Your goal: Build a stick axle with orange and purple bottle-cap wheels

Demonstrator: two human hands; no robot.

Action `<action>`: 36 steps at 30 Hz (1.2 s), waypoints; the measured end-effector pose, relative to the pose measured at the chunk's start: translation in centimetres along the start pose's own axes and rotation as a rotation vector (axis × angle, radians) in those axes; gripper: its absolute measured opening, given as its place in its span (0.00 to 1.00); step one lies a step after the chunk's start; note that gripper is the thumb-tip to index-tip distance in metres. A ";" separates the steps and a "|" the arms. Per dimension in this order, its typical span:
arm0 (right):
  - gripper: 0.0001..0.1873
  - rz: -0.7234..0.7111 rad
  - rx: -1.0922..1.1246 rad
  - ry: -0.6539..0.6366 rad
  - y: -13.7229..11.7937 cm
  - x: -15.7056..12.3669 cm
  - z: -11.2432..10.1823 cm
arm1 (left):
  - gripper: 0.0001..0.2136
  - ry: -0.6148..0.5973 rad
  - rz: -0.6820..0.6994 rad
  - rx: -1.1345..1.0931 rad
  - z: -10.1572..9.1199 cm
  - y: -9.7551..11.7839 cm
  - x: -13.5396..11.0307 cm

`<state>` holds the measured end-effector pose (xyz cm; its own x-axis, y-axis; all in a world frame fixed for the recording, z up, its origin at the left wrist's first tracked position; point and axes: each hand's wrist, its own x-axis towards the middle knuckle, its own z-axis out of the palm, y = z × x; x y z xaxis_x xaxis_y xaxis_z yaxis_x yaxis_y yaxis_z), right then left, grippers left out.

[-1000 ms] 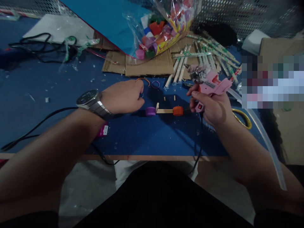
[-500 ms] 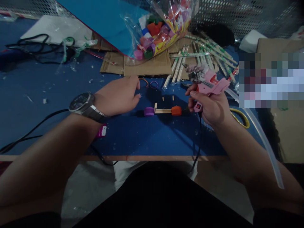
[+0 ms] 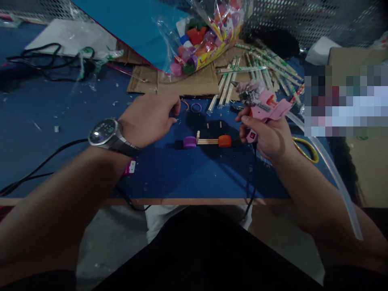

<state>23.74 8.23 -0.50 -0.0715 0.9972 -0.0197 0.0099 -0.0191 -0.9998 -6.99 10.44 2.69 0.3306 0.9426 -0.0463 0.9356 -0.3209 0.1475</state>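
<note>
My right hand [image 3: 266, 135] is wrapped round a pink hot glue gun [image 3: 268, 109], its foil-covered front pointing up and left and a long clear glue stick [image 3: 333, 169] trailing from its back. Left of it, my left hand [image 3: 154, 117] hovers over the table, thumb and bent index finger apart and nothing visible between them; its other fingers are hidden. Between my hands lies a small assembly of wooden sticks [image 3: 208, 142] joining a purple cap [image 3: 190, 142] and an orange cap [image 3: 224, 141]. One short stick [image 3: 198, 136] stands up beside the purple cap.
Two short stick pieces [image 3: 220, 124] and a purple rubber band [image 3: 196, 107] lie behind the assembly. Farther back are wrapped chopsticks [image 3: 224, 87], cardboard [image 3: 188, 87] and a bag of coloured caps [image 3: 209, 44]. A yellow ring-shaped handle [image 3: 312, 155] lies beside my right wrist.
My left hand has turned slightly at the wrist, its fingers curling downward and drawing a little left. The glue gun and the stick assembly stay in place.
</note>
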 end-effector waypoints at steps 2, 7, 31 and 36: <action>0.09 0.002 0.001 0.000 0.0 0.0 0.0 | 0.08 0.016 0.005 -0.005 0.1 0.0 0.0; 0.10 0.020 -0.015 0.011 -0.1 0.0 0.1 | 0.06 0.014 0.028 -0.052 0.1 -0.1 0.2; 0.15 -0.005 -0.037 -0.004 -0.2 0.0 0.1 | 0.13 -0.010 0.034 -0.130 0.0 0.4 0.4; 0.15 -0.001 -0.058 -0.010 -0.3 0.0 0.1 | 0.15 0.024 0.039 -0.138 0.6 -0.1 0.6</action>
<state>23.65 8.23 -0.23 -0.0816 0.9965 -0.0193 0.0676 -0.0138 -0.9976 -6.79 10.97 2.01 0.3620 0.9321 -0.0141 0.8953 -0.3435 0.2835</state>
